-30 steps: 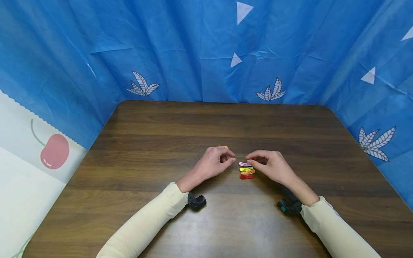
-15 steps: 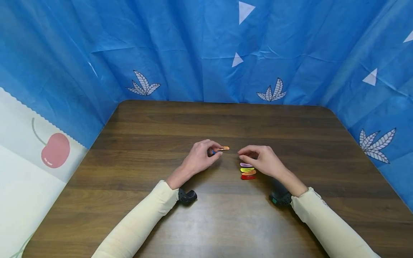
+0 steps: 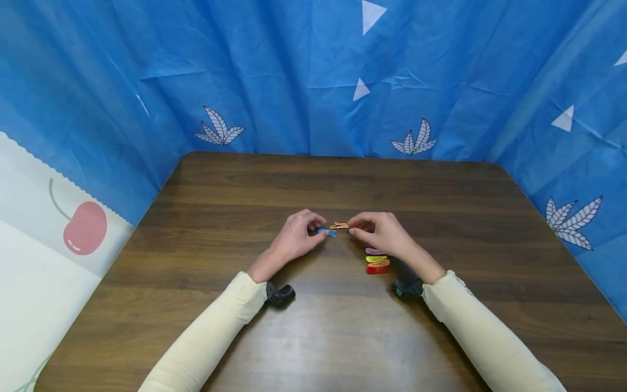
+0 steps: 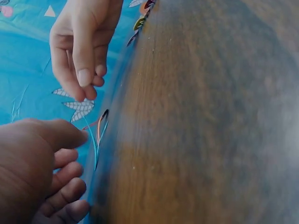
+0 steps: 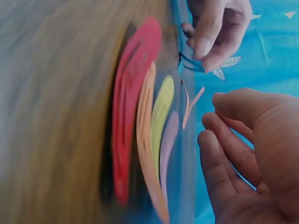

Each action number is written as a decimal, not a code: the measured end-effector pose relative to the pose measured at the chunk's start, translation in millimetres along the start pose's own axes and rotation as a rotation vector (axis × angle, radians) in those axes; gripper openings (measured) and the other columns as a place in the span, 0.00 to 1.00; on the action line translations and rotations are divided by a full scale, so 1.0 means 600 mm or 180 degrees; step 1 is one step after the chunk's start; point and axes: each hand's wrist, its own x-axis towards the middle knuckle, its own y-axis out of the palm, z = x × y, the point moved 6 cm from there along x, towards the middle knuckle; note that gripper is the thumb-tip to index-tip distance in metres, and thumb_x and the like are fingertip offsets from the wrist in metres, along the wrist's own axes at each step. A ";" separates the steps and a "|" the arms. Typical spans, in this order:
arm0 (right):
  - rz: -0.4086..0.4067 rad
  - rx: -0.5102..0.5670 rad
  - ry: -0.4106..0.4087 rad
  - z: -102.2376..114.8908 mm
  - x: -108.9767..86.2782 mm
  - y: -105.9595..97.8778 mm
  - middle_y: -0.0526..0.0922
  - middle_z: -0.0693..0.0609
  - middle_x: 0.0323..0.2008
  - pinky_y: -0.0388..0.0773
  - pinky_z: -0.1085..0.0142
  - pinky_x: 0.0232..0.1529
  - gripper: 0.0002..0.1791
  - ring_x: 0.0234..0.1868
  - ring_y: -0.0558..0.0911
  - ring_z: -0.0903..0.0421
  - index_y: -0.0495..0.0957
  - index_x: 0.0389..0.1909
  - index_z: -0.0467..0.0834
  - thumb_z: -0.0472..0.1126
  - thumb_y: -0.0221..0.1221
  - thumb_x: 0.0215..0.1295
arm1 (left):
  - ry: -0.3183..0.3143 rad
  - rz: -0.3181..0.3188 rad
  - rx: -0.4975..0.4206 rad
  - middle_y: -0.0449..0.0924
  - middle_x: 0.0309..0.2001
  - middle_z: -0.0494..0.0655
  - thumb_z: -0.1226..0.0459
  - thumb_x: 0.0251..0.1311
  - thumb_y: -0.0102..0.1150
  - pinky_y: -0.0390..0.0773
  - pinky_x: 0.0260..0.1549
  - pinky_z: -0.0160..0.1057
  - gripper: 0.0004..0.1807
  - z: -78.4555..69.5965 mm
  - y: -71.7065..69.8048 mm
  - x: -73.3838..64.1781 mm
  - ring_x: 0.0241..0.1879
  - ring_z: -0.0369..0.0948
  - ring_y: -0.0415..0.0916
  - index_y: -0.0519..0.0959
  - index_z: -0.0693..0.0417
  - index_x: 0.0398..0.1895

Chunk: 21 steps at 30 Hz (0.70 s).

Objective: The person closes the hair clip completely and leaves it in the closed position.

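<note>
In the head view my left hand point(image 3: 294, 235) reaches to a blue hair clip point(image 3: 331, 233), thumb and fingertips at its left end with a gap between them. The clip lies spread in a V. Just behind it is a splayed orange hair clip point(image 3: 339, 225). My right hand point(image 3: 384, 233) has its thumb and fingers curved at the right end of this orange clip; the right wrist view shows nothing between the fingers point(image 5: 215, 122). Whether either hand touches its clip is hard to tell.
Below the right hand lie a lavender clip point(image 3: 375, 251), a yellow clip point(image 3: 376, 259), a second orange clip point(image 3: 379, 263) and a red clip point(image 3: 377, 270), stacked in a close column on the wooden table point(image 3: 235, 218). A blue curtain point(image 3: 284, 76) hangs behind the table.
Both hands have moved left and away from the body, from beside the clip column to the two far clips. The blue and orange clips have come into view between the hands.
</note>
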 end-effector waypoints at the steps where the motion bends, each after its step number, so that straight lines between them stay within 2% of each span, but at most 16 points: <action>1: 0.0023 0.0012 0.0013 0.000 0.003 0.004 0.89 0.51 0.41 0.85 0.56 0.47 0.10 0.40 0.85 0.56 0.87 0.49 0.43 0.39 0.68 0.68 | -0.0015 0.0022 0.0029 0.83 0.41 0.50 0.63 0.62 0.71 0.81 0.45 0.40 0.13 0.002 0.001 0.000 0.41 0.44 0.80 0.86 0.59 0.47; 10: 0.0134 0.0058 -0.0012 0.012 0.025 0.038 0.90 0.52 0.40 0.85 0.60 0.44 0.09 0.38 0.86 0.58 0.88 0.47 0.44 0.41 0.67 0.69 | -0.0041 0.0144 0.0232 0.82 0.41 0.49 0.63 0.63 0.70 0.79 0.43 0.40 0.12 0.015 0.009 0.001 0.41 0.43 0.78 0.87 0.59 0.47; 16: 0.0155 -0.0026 0.0025 0.017 0.026 0.045 0.90 0.52 0.39 0.85 0.62 0.43 0.08 0.37 0.87 0.58 0.88 0.46 0.45 0.40 0.66 0.70 | -0.0009 0.0178 0.0307 0.81 0.41 0.49 0.63 0.64 0.70 0.79 0.44 0.41 0.11 0.012 0.011 0.000 0.42 0.44 0.77 0.87 0.58 0.46; 21: 0.0135 -0.0042 -0.0054 0.024 0.024 0.046 0.90 0.52 0.39 0.85 0.61 0.43 0.08 0.37 0.87 0.58 0.89 0.45 0.44 0.40 0.67 0.69 | 0.0038 0.0196 0.0343 0.81 0.41 0.48 0.63 0.64 0.70 0.79 0.45 0.42 0.08 0.010 0.014 -0.001 0.42 0.44 0.77 0.88 0.57 0.43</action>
